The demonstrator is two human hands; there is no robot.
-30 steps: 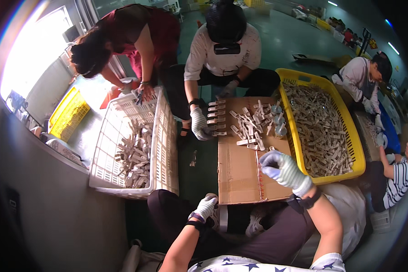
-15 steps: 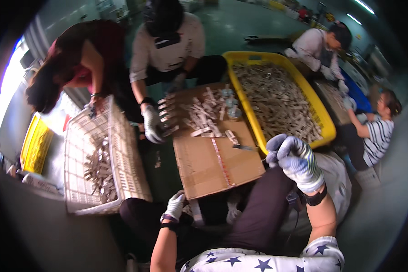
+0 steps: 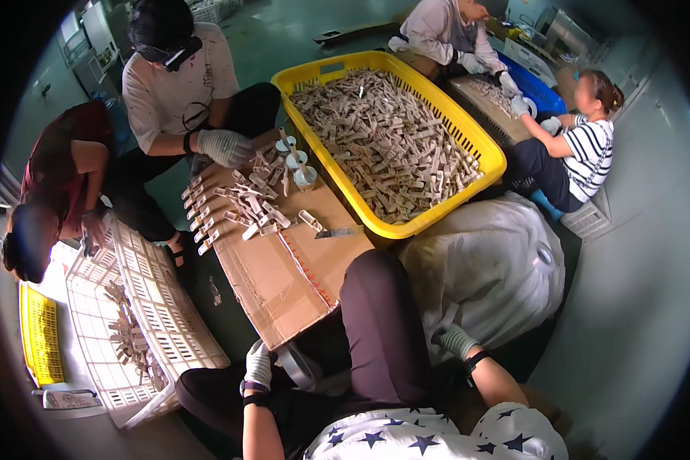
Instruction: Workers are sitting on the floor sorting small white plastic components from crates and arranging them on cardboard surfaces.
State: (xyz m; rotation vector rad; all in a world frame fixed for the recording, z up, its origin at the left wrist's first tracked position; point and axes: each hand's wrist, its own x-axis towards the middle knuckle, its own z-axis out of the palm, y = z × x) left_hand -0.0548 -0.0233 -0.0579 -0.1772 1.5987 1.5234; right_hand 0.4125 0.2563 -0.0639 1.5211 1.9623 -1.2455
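Note:
My left hand [image 3: 259, 365], in a striped white glove, is just below the near corner of the cardboard box [image 3: 272, 307]. Its fingers are mostly turned away, so I cannot see whether they grip anything. Low beside the white sack [image 3: 506, 280] is my right hand [image 3: 458, 342], also gloved, with grey fingertips against or near the sack's side; their hold is unclear. A heap of small pale clip-like parts [image 3: 257, 203] lies on the box, with more lined up in a row [image 3: 201, 222] along its left edge. A dark flat-bladed tool [image 3: 339, 232] rests near its right edge.
Behind the box stands a yellow basket [image 3: 376, 228] full of similar parts. A white crate [image 3: 180, 330] at left holds more. Small jars [image 3: 305, 178] stand on the box. A co-worker's gloved hand [image 3: 226, 148] is over the heap; other people sit at right and bend at left.
The view has swung to the right. My right hand, raised with curled fingers before, has dropped beside the white sack. My left hand stays by the box's near edge. The co-worker's hand has moved over the heap.

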